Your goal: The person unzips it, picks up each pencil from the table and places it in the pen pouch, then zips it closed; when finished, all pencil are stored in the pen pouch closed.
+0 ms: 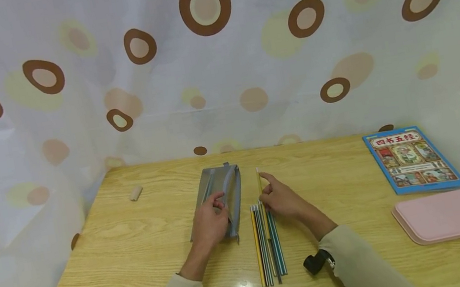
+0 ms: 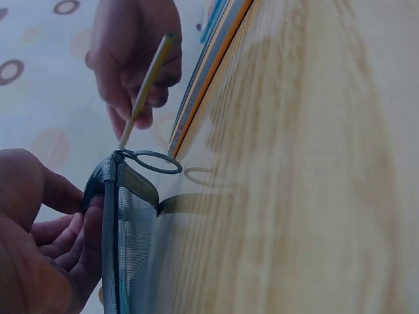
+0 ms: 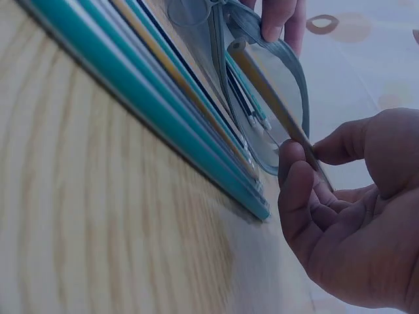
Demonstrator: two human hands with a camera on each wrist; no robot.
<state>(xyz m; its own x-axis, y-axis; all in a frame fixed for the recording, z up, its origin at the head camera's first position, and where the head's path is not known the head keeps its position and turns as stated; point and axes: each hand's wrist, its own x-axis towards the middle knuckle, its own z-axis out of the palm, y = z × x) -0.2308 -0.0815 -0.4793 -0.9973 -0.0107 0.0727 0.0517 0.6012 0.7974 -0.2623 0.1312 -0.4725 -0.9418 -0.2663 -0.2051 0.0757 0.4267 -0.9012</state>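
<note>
My left hand (image 1: 210, 222) pinches the edge of a grey mesh zip pencil case (image 1: 235, 203), holding its mouth open. Between the thumb and fingers of my right hand (image 1: 284, 199) is a yellow pencil (image 3: 268, 91); the right wrist view shows its blunt end pointing at the case's opening. Several pencils (image 3: 245, 91) show inside the case. Just right of it, a row of teal, dark and yellow pencils (image 1: 262, 249) lies on the table, below my right hand. A ring-shaped pull (image 2: 154, 162) hangs at the case's near end.
A small beige block (image 1: 136, 193) lies at the back left of the wooden table (image 1: 109, 265). On the right are a blue-bordered book (image 1: 415, 160) and a pink case (image 1: 456, 213). A dotted white curtain (image 1: 245, 70) stands behind and at the sides.
</note>
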